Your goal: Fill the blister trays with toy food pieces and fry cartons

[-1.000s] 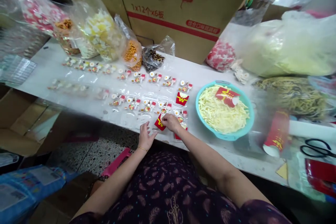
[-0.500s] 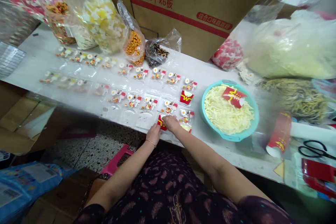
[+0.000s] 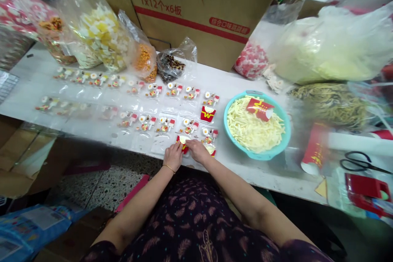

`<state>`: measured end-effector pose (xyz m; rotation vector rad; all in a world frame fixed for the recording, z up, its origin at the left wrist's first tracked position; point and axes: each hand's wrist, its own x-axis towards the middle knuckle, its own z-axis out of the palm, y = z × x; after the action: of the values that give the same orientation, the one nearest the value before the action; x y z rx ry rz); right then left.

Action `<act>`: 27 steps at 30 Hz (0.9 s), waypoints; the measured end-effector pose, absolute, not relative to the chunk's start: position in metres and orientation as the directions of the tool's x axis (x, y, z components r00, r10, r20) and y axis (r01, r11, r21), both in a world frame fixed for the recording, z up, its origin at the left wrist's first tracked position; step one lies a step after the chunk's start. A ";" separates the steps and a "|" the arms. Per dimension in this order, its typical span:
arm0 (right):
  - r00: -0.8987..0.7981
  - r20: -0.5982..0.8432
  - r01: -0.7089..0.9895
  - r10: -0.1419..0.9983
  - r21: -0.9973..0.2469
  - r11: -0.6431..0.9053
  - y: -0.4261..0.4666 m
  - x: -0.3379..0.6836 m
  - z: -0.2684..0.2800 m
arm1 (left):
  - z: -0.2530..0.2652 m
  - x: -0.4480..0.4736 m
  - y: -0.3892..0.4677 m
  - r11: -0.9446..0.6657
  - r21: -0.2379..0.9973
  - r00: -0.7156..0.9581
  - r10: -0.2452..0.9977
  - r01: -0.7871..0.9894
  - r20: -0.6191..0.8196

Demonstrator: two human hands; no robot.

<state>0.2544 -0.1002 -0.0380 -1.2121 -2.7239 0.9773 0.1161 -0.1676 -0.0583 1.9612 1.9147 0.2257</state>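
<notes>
At the table's front edge, a small red fries carton (image 3: pixel 183 141) with a yellow zigzag and a pale top lies between my hands. My left hand (image 3: pixel 172 157) has its fingers closed on the carton's left side. From the right, my right hand (image 3: pixel 198 151) pinches its other edge, fingertips partly hidden. Rows of clear packets hold tiny egg, pizza and red-and-white pieces; one packet (image 3: pixel 190 125) is just above the carton. Another red fries carton (image 3: pixel 208 114) lies farther back. A third, partly covered carton (image 3: pixel 211 150) is beside my right hand.
A turquoise basin (image 3: pixel 229 129) of pale strips, with a red carton piece (image 3: pixel 257 108) on top, stands on the right. Beyond it are scissors (image 3: pixel 356 161) and a red wrapper roll (image 3: pixel 315 147). Bags of small pieces (image 3: pixel 107 37) and a large cardboard box (image 3: pixel 190 28) line the back.
My left hand has moved up onto the carton, and my right hand has shifted to its right edge. The whole scene sits farther left as the camera has turned.
</notes>
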 end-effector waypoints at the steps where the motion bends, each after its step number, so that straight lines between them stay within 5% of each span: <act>1: -0.681 -0.212 0.662 0.701 -0.588 0.465 -0.098 0.261 -0.034 | -0.058 0.115 -0.167 0.007 0.363 0.051 0.987 0.932 -0.151; 5: -0.493 0.023 0.624 0.870 -0.687 0.372 -0.076 0.328 0.002 | -0.053 0.113 -0.163 0.055 0.342 -0.034 0.997 0.938 -0.066; 8: 0.027 0.191 0.758 0.981 -0.644 0.104 -0.041 0.405 0.031 | -0.043 0.129 -0.144 0.025 0.423 -0.041 0.999 0.906 0.028; 11: 0.383 0.201 0.790 0.902 -0.578 -0.206 0.006 0.467 0.042 | -0.022 0.167 -0.110 -0.108 0.494 0.054 0.991 0.863 0.122; 15: 0.306 -0.016 0.819 0.952 -0.505 -0.272 0.051 0.494 0.035 | 0.013 0.239 -0.053 -0.318 0.508 0.258 0.948 0.800 0.187; 19: 0.210 -0.204 0.764 0.956 -0.576 -0.291 0.061 0.488 0.028 | 0.027 0.311 -0.003 -0.462 0.499 0.428 0.884 0.733 0.190; 27: 0.300 -0.199 0.755 0.933 -0.549 -0.359 0.043 0.512 0.030 | 0.016 0.369 0.036 -0.379 0.327 0.420 0.905 0.866 -0.064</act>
<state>0.5117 0.0435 0.0305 -2.2219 -1.5176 0.7035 0.3687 0.0355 0.0163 2.3693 1.5307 0.1798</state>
